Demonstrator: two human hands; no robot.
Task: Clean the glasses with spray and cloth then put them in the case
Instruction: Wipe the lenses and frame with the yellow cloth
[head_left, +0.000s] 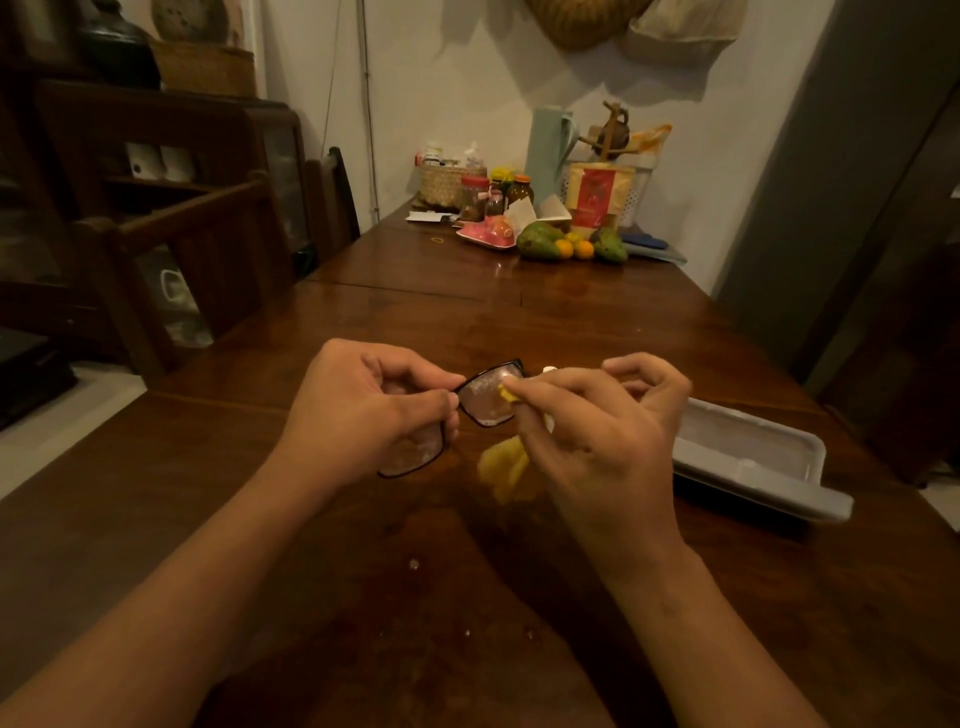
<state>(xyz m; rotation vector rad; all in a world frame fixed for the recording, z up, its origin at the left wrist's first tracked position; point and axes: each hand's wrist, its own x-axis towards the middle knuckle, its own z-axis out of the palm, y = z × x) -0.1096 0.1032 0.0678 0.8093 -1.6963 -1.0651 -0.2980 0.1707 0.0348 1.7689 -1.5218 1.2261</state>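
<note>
Black-framed glasses (485, 397) are held above the wooden table (415, 597), both lenses smeared with white residue. My left hand (363, 410) pinches the frame at the bridge and covers part of the left lens. My right hand (597, 431) presses a yellow cloth (501, 467) against the right lens with thumb and forefinger; the cloth's tail hangs below. A small white tip, perhaps the spray bottle (549, 370), peeks out behind my right fingers. The open grey glasses case (753, 457) lies on the table to the right of my right hand.
At the table's far end stand a woven basket (449, 182), jars, a teal flask (548, 150), mangoes and oranges (563, 244) and a pink plate. Wooden chairs (208, 249) line the left side. A few droplets dot the wood near me.
</note>
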